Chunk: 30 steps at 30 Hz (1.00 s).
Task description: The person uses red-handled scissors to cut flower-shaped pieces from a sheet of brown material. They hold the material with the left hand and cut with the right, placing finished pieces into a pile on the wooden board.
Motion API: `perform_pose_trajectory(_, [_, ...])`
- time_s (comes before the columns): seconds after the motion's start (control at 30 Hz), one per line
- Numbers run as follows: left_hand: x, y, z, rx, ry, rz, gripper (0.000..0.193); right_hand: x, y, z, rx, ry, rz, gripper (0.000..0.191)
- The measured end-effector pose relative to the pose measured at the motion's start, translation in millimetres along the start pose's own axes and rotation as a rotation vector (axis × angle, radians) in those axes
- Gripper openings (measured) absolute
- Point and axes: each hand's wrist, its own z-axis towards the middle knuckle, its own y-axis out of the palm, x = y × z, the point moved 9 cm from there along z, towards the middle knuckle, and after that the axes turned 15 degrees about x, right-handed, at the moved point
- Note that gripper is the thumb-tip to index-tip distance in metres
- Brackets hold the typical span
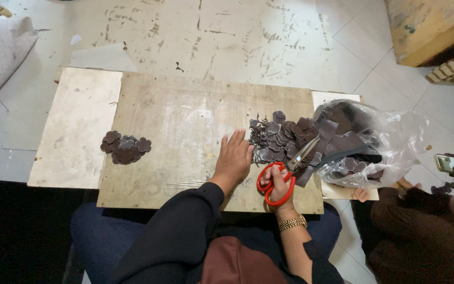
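With right hand [278, 185] gripping red scissors [275, 184] beside the cutout pile [285, 139], flat, open left hand [233, 158] risks a nick.

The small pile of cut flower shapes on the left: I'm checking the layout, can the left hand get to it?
Probably yes: only bare board lies between the left hand and that pile.

The table [185, 115] is seen to be bare, matt plywood, scuffed and stained. The scissors [285, 173] are fitted with glossy red plastic handles and dull grey metal blades. The flower-shaped cutouts [126, 147] appear matt, dark brown, leather-like. The bag [395, 142] is thin, clear, shiny, crinkled plastic. The floor [227, 42] is pale tile, worn and flecked.
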Motion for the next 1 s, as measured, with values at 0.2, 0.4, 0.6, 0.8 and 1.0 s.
perform_pose_trajectory(0.2, [1.4,-1.8,-0.8,0.016,0.016,0.004,0.024,0.0,0.2,-1.4,0.002,-0.003,-0.013,0.032])
perform_pose_trajectory(0.4, [1.3,-1.5,0.2,0.015,0.011,0.004,0.024,0.5,-0.4,-0.4,-0.02,-0.017,-0.029,0.035])
perform_pose_trajectory(0.6, [1.1,-0.2,2.0,0.001,0.011,0.012,0.024,1.9,-2.1,1.9,0.017,0.006,0.023,0.027])
perform_pose_trajectory(0.8, [2.3,0.3,2.9,-0.009,0.011,0.02,0.025,-2.2,2.0,-1.5,0.014,-0.014,0.011,0.029])
perform_pose_trajectory(1.0, [2.3,-4.8,-4.3,0.027,0.032,-0.046,0.026,-1.3,2.2,-3.4,-0.002,0.007,0.0,0.033])
